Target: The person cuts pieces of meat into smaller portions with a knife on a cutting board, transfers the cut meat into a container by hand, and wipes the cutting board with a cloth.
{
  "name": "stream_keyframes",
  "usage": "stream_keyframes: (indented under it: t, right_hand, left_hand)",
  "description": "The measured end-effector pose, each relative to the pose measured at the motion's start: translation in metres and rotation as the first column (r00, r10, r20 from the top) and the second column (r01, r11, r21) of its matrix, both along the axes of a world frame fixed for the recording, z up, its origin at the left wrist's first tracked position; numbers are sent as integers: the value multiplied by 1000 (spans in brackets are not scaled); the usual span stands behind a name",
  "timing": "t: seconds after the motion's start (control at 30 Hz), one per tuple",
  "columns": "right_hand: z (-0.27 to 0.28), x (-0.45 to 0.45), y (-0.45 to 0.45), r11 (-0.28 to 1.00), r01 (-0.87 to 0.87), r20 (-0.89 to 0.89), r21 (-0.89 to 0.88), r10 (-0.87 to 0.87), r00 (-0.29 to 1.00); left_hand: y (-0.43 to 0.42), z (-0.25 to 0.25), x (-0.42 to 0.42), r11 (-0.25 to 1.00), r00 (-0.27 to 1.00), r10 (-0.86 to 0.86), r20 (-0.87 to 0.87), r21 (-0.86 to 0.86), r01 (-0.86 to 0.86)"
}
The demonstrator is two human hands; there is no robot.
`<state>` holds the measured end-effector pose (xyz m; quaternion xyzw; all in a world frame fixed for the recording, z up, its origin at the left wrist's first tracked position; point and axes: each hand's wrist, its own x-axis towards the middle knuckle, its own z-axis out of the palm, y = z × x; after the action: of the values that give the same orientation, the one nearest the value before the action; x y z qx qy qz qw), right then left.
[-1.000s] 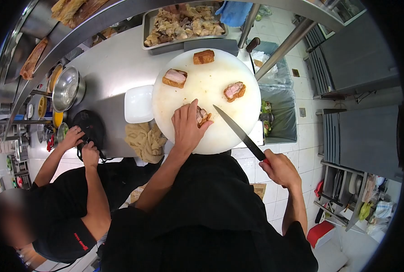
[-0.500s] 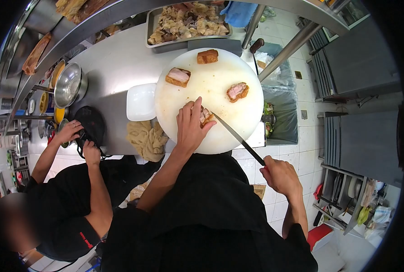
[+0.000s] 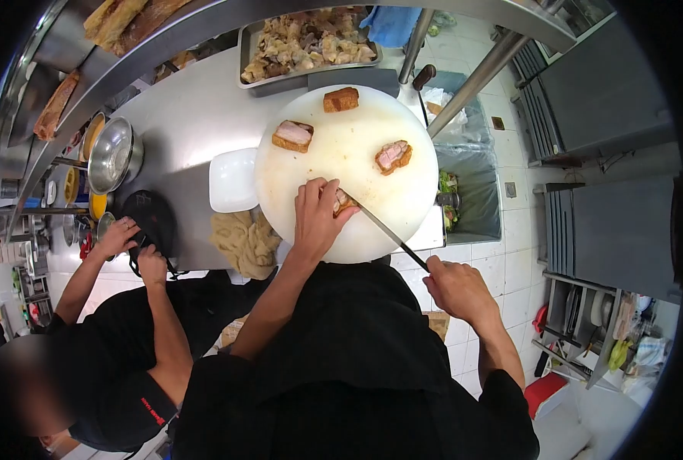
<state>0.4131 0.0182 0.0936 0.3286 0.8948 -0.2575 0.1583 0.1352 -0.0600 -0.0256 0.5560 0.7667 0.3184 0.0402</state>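
On a round white cutting board (image 3: pixel 387 203), my left hand (image 3: pixel 318 218) is closed over a piece of roast pork (image 3: pixel 343 202), with its fingers curled and covering much of the meat. My right hand (image 3: pixel 464 290) grips the dark handle of a long knife (image 3: pixel 383 230). The blade's front end lies against the held pork, close to my left fingertips. Three more chunks are spread over the board: a browned block (image 3: pixel 341 100) at the far side, a pale-faced chunk (image 3: pixel 293 136) at the left and a pinkish chunk (image 3: pixel 393 156) at the right.
Left of the board are a white dish (image 3: pixel 234 180) and a crumpled tan cloth (image 3: pixel 245 241). Behind it sits a metal tray (image 3: pixel 243 77) of chopped meat. A lined bin (image 3: pixel 475 195) stands right. A co-worker's hands (image 3: pixel 134 247) hold a black cap-like item (image 3: pixel 148 218) at left.
My left fingers have drawn in from a more outstretched pose. My right hand and the knife have shifted slightly left and up, bringing the blade further along the pork. The view has shifted slightly.
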Motion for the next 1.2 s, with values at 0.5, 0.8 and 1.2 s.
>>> stream_keyframes:
  t: [0.5, 0.8, 1.2]
  right_hand:
    - [-13, -16, 29, 997, 69, -220, -23, -73, 973]
    - [-6, -22, 12, 976, 197, -94, -94, -206, 974]
    - [2, -11, -8, 946, 307, -74, -101, -315, 946]
  left_hand:
    - [75, -2, -32, 955, 966, -249, -66, 151, 256]
    - [43, 35, -32, 989, 982, -141, 127, 60, 134]
    - [40, 26, -27, 974, 925, 109, 363, -225, -26]
